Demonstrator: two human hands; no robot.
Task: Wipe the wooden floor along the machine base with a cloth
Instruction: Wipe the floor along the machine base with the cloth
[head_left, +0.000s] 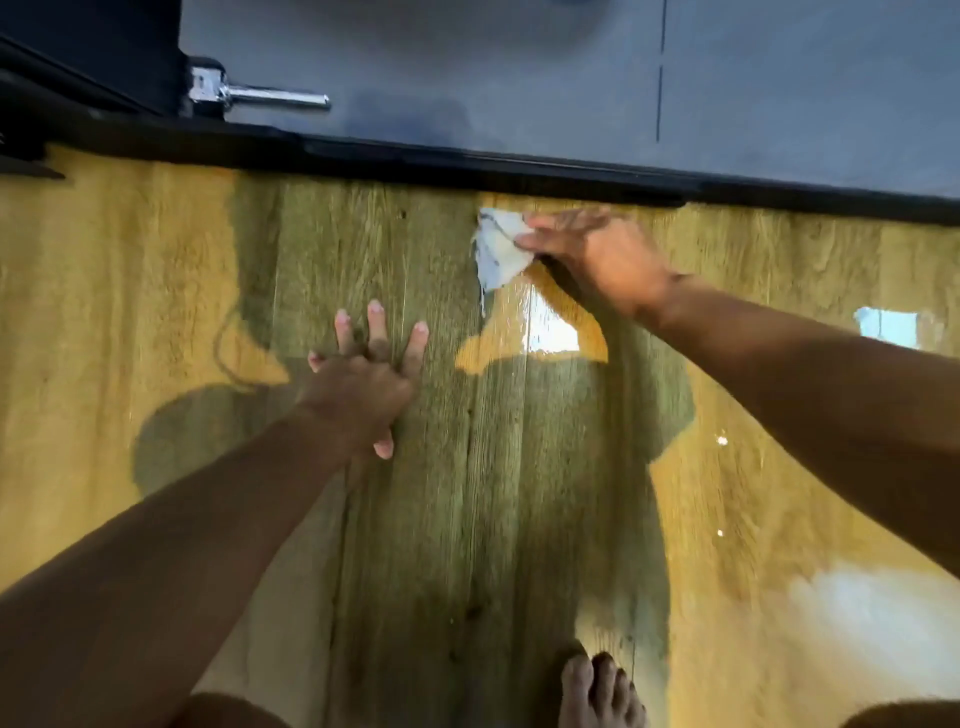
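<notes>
A crumpled white cloth (496, 248) lies on the yellow wooden floor (156, 270), just in front of the black base strip (519, 169) of the dark grey machine (467, 67). My right hand (592, 254) presses down on the cloth's right side and grips it; part of the cloth is hidden under the fingers. My left hand (363, 379) rests flat on the floor boards with its fingers spread, holding nothing, to the lower left of the cloth. The picture is blurred by motion.
A chrome handle (260, 96) sticks out of the machine at upper left. My bare foot (600, 691) stands at the bottom centre. Bright window reflections (553, 335) shine on the floor, and my shadow covers the middle boards.
</notes>
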